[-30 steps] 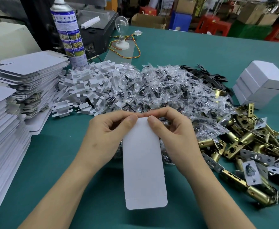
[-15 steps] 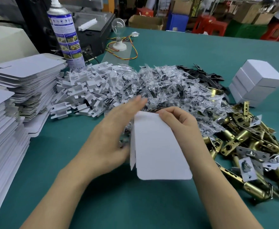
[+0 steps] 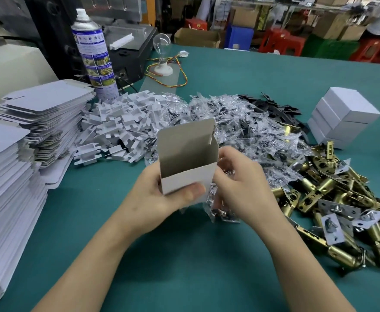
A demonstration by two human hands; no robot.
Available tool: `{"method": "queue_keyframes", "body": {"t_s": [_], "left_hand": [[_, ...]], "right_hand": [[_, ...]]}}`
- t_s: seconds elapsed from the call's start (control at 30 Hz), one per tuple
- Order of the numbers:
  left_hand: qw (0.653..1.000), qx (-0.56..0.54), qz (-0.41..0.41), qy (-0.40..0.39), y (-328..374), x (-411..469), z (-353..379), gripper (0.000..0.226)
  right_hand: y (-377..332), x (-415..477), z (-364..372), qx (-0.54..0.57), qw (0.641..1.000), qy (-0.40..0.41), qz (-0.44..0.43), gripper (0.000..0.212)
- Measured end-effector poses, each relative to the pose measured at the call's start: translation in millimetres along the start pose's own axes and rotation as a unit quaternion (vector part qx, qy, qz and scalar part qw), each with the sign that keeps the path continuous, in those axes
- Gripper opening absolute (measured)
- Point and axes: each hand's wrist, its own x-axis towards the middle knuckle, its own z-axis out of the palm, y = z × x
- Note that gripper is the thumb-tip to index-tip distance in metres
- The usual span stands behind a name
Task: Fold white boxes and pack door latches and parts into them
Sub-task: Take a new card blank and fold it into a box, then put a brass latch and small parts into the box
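Note:
A white box (image 3: 187, 158) stands upright and opened out above the green table, its grey inside and raised top flap facing me. My left hand (image 3: 162, 197) grips its lower left, thumb across the front wall. My right hand (image 3: 240, 188) curls its fingers against the box's right side. Brass door latches (image 3: 333, 199) lie heaped on the right. Clear bags of screws (image 3: 240, 131) are piled behind the box, and one bag (image 3: 220, 212) lies under my right hand. White plastic inserts (image 3: 121, 122) are heaped at the left of centre.
Two stacks of flat box blanks (image 3: 42, 113) fill the left side. Closed white boxes (image 3: 342, 118) are stacked at the far right. Black plates (image 3: 274, 106) lie behind the bags. A spray can (image 3: 94, 52) and a light bulb (image 3: 162, 41) stand at the back.
The flat blank has been opened into an upright box shape. My left hand moved under it and took hold of its lower left; my right hand shifted to its right side.

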Motion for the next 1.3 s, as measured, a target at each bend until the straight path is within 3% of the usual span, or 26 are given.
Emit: {"method": "queue_keyframes", "body": {"t_s": [0.17,0.33,0.53,0.73,0.87,1.07,1.17,1.3], "left_hand": [[0.997,-0.061,-0.05,-0.017,-3,1,1,0.047],[0.99,-0.056,-0.104,-0.081,-5,-4,3,0.056],[0.984,-0.025,-0.126,-0.126,-2,-7,8,0.058],[0.981,-0.029,-0.129,-0.14,-3,-8,11,0.056],[0.98,-0.034,-0.114,-0.159,-4,-10,19,0.045],[0.975,-0.011,-0.115,-0.191,-2,-12,26,0.048],[0.973,-0.009,-0.119,-0.198,0,-13,26,0.048],[0.973,-0.007,-0.125,-0.192,-4,-13,23,0.044]], "right_hand": [[-5,-3,-21,-0.103,0.982,0.113,-0.108,0.012],[-4,-18,-54,-0.197,0.962,0.142,-0.121,0.008],[7,-52,-86,-0.329,0.934,0.109,-0.088,0.018],[11,-60,-96,-0.505,0.863,-0.02,0.023,0.016],[11,-59,-86,-0.552,0.833,-0.002,0.036,0.021],[21,-66,-77,-0.61,0.791,-0.015,0.036,0.025],[28,-69,-73,-0.617,0.786,0.023,0.026,0.021],[35,-73,-66,-0.557,0.824,0.1,0.001,0.009]]}}
